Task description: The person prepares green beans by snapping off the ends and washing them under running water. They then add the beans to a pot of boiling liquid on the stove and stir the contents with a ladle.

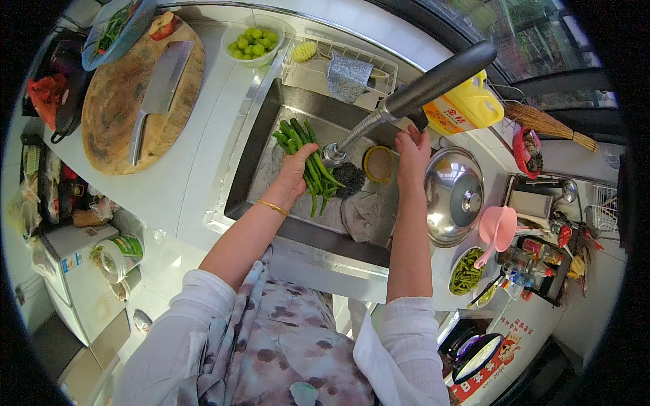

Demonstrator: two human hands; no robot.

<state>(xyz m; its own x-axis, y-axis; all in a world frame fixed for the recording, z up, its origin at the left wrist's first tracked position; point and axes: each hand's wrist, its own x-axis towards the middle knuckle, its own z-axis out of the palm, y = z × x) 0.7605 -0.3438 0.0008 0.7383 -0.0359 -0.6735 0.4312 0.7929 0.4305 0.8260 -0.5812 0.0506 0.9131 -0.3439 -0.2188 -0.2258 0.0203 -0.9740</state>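
My left hand is closed around a bunch of long green peppers, held over the stainless steel sink beside the faucet's spray head. At the sink's right side, the fingertips of my right hand reach the black lever of the pull-down faucet. Whether they grip it or only touch it is unclear. Below the spray head lies a dark mesh scrubber or strainer. A yellow-rimmed round drain piece and a greyish cloth are also in the basin.
A cleaver lies on the round wooden chopping board at left. Grapes fill a clear bowl behind the sink. To the right are a domed steel lid, a pink ladle, cut green beans and a lit stove.
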